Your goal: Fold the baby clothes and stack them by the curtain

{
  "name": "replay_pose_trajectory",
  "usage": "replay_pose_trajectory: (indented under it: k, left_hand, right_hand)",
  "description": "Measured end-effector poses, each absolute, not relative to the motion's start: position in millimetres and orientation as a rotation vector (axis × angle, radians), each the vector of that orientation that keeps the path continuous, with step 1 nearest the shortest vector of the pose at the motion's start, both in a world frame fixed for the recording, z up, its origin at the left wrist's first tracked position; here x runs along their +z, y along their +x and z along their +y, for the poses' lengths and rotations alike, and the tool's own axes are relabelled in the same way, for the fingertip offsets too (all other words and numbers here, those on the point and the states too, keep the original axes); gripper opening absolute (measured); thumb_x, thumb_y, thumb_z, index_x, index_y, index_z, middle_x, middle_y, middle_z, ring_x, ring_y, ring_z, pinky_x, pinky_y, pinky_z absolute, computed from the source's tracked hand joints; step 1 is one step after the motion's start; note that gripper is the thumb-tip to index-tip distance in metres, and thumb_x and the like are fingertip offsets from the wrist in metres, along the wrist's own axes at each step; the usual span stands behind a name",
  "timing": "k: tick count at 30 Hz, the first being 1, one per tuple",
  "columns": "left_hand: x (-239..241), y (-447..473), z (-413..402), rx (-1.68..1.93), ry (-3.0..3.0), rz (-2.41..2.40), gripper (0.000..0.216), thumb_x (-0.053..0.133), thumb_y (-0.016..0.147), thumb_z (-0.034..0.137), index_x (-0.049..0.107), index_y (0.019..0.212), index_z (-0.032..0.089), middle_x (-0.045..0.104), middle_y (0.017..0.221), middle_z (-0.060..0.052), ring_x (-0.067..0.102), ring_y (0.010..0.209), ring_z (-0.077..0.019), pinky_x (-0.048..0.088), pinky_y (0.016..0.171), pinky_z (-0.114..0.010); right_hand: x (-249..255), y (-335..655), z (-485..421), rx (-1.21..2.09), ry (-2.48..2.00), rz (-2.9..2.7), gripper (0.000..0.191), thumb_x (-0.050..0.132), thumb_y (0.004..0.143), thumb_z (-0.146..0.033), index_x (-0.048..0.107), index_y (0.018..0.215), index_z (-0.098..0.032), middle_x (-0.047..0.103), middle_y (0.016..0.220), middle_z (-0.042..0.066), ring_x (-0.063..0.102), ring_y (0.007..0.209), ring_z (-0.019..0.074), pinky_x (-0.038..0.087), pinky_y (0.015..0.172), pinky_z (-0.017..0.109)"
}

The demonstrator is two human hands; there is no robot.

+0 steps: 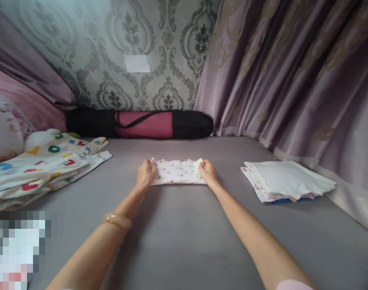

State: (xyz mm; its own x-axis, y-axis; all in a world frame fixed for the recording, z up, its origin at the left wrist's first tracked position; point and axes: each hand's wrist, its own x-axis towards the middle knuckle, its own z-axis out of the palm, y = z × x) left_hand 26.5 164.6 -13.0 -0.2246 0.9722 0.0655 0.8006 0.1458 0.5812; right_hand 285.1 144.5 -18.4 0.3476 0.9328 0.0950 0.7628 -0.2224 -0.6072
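A small white cloth (pixel 178 171) with tiny scattered prints lies in a folded strip on the grey sheet, straight ahead of me. Whether it is a garment or a plain cloth I cannot tell. My left hand (pixel 147 174) is closed on its left end, thumb on top, with a bit of fabric poking up. At the opposite end, my right hand (pixel 208 172) pinches a turned-over white corner between thumb and fingers. A pale bangle (pixel 117 220) circles my left forearm.
To the right sits a stack of folded cloths (pixel 288 181). Loose fabric with colourful prints (pixel 48 165) is heaped at the left. A black and dark-pink long bag (pixel 143 124) lies against the patterned wall. Purple curtains (pixel 280 72) hang along the right. A pixelated patch covers the lower left corner.
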Motion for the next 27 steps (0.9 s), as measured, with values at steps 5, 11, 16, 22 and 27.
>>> replay_pose_trajectory:
  k: [5, 11, 16, 22, 27]
  left_hand:
    - [-11, 28, 154, 0.571, 1.869, 2.162, 0.035, 0.032, 0.097, 0.036, 0.058, 0.116, 0.021, 0.069, 0.111, -0.016, 0.065, 0.1, -0.0301, 0.046, 0.075, -0.035]
    - [-9, 25, 153, 0.468, 1.881, 2.212, 0.033, 0.032, 0.097, 0.035, 0.058, 0.113, 0.021, 0.07, 0.106, -0.016, 0.066, 0.098, -0.0304, 0.047, 0.073, -0.034]
    - [-12, 21, 158, 0.524, 1.776, 2.212, 0.036, 0.031, 0.098, 0.038, 0.057, 0.11, 0.018, 0.07, 0.106, -0.018, 0.066, 0.1, -0.03, 0.047, 0.076, -0.034]
    - [-9, 21, 152, 0.732, 1.931, 2.242, 0.038, 0.037, 0.096, 0.034, 0.052, 0.121, 0.009, 0.062, 0.118, -0.021, 0.061, 0.107, -0.0289, 0.047, 0.086, -0.037]
    - [-5, 49, 132, 0.657, 2.478, 1.851, 0.037, 0.031, 0.097, 0.026, 0.054, 0.123, 0.013, 0.058, 0.13, -0.015, 0.049, 0.125, -0.0267, 0.036, 0.105, -0.04]
  right_hand:
    - [-11, 283, 138, 0.336, -2.164, -1.577, 0.036, 0.037, 0.097, -0.028, 0.06, 0.124, -0.024, 0.069, 0.11, 0.012, 0.064, 0.103, 0.0244, 0.045, 0.083, 0.031]
    - [-8, 282, 133, 0.235, -2.392, -1.598, 0.038, 0.035, 0.099, -0.036, 0.063, 0.118, -0.018, 0.068, 0.109, 0.017, 0.065, 0.103, 0.0279, 0.046, 0.084, 0.036]
    - [-4, 291, 136, 0.295, -2.411, -1.568, 0.036, 0.036, 0.098, -0.034, 0.063, 0.115, -0.019, 0.069, 0.107, 0.015, 0.066, 0.101, 0.0258, 0.047, 0.081, 0.033]
    - [6, 290, 129, 0.122, -2.332, -1.687, 0.036, 0.034, 0.095, -0.019, 0.062, 0.117, -0.015, 0.065, 0.116, 0.017, 0.061, 0.109, 0.0268, 0.045, 0.087, 0.035]
    - [2, 251, 114, -0.01, -1.762, -2.217, 0.046, 0.028, 0.098, -0.024, 0.049, 0.137, -0.012, 0.051, 0.142, 0.013, 0.038, 0.136, 0.0244, 0.024, 0.113, 0.04]
